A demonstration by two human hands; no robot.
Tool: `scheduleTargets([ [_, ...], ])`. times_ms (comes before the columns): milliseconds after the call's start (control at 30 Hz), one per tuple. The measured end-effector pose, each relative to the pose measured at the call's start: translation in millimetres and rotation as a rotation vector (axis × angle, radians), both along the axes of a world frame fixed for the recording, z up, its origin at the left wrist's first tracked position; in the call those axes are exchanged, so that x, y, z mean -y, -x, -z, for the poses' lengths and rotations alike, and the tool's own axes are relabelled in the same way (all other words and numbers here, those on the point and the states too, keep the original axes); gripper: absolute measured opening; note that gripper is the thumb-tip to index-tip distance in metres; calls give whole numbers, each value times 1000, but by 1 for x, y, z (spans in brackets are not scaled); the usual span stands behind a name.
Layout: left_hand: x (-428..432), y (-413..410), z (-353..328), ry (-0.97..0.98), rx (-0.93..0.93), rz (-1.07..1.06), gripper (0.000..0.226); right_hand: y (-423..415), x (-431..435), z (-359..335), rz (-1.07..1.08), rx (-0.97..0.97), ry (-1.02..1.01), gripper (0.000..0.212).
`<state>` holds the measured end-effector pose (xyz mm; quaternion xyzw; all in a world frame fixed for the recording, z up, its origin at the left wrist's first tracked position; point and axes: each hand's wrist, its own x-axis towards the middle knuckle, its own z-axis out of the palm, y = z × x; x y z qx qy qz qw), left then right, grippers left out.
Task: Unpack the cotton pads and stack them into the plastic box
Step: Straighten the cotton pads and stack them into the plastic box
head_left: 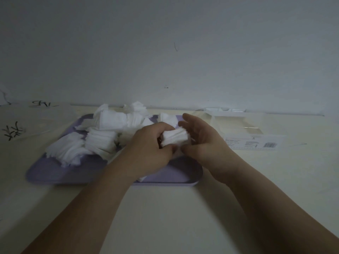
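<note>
A small stack of white square cotton pads [175, 138] is held above the right part of a lilac tray [55, 173]. My left hand [150, 147] grips the stack from the left with curled fingers. My right hand [203, 142] cups it from the right, thumb under the stack and fingers loosely spread above. Loose cotton pads [102, 132] lie heaped over the tray's far and left parts. The clear plastic box [236, 123] lies to the right of the tray, by the wall.
A clear plastic wrapper with black print [20, 125] lies at the left of the pale table. A white label with a barcode [256, 143] lies in front of the box. A plain wall rises right behind the table.
</note>
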<state>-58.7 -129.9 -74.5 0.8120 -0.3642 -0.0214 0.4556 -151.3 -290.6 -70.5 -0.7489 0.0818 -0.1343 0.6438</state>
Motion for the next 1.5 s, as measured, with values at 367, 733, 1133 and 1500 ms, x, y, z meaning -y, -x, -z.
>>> scheduleTargets([
  [367, 1, 15, -6, -193, 431, -9, 99, -3, 3, 2, 44, 4, -138, 55],
  [733, 1, 15, -8, -41, 344, -42, 48, 5, -2, -7, -103, -48, -261, 24],
  [1133, 27, 18, -13, -64, 124, -35, 84, 11, 14, -37, 445, 166, 173, 20],
  [1500, 115, 33, -25, -435, 344, 230, 47, 17, 98, -21, 767, -175, 687, 36],
])
